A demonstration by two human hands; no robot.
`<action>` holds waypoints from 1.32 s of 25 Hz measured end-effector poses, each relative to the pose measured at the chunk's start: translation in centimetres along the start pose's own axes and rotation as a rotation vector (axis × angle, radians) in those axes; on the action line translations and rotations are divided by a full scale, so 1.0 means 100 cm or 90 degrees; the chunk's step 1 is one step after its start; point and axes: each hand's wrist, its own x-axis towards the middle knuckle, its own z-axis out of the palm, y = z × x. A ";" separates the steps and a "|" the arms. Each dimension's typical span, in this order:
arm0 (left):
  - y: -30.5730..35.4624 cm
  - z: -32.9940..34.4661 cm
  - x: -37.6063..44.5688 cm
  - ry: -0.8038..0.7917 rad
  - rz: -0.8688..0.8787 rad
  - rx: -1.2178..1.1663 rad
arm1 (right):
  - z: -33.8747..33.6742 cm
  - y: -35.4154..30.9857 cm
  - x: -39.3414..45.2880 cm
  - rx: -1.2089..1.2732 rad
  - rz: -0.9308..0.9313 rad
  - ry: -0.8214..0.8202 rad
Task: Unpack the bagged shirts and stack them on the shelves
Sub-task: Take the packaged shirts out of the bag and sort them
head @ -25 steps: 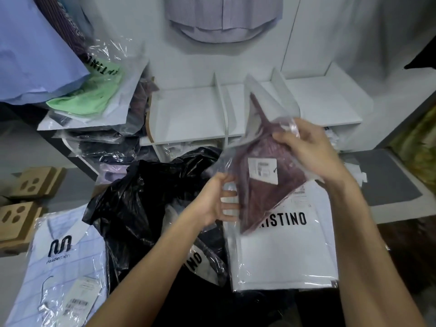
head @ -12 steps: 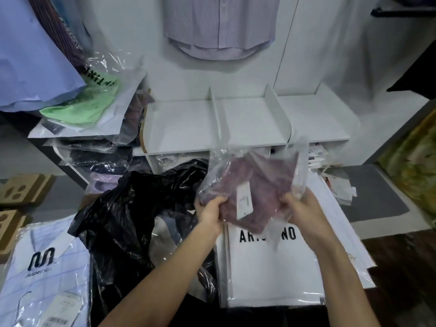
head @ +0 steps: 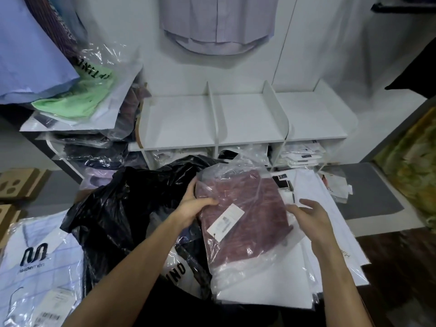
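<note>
Left hand (head: 195,206) is curled on the edge of a bagged maroon shirt (head: 245,213). Right hand (head: 309,215) is held spread beside it. White shelves (head: 247,119) are seen behind.

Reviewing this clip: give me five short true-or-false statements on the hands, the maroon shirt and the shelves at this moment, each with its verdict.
1. The left hand grips the bagged maroon shirt. True.
2. The maroon shirt is out of its clear bag. False: it is still inside.
3. The top shelf compartments hold stacked shirts. False: they show bare white board.
4. The right hand has its fingers spread at the bag's right edge. True.
5. A black plastic bag lies left of the maroon shirt. True.
</note>
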 end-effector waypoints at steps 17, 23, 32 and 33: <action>0.054 0.036 -0.087 -0.123 0.014 -0.043 | 0.029 -0.008 0.034 -0.180 -0.102 -0.115; 0.119 0.002 -0.152 -0.184 0.205 0.039 | 0.076 -0.035 0.004 0.248 -0.012 -0.454; 0.137 -0.188 -0.269 0.261 0.378 0.147 | 0.215 -0.108 -0.117 0.311 -0.159 -0.757; 0.132 -0.210 -0.280 0.290 0.373 0.152 | 0.234 -0.112 -0.136 0.299 -0.164 -0.779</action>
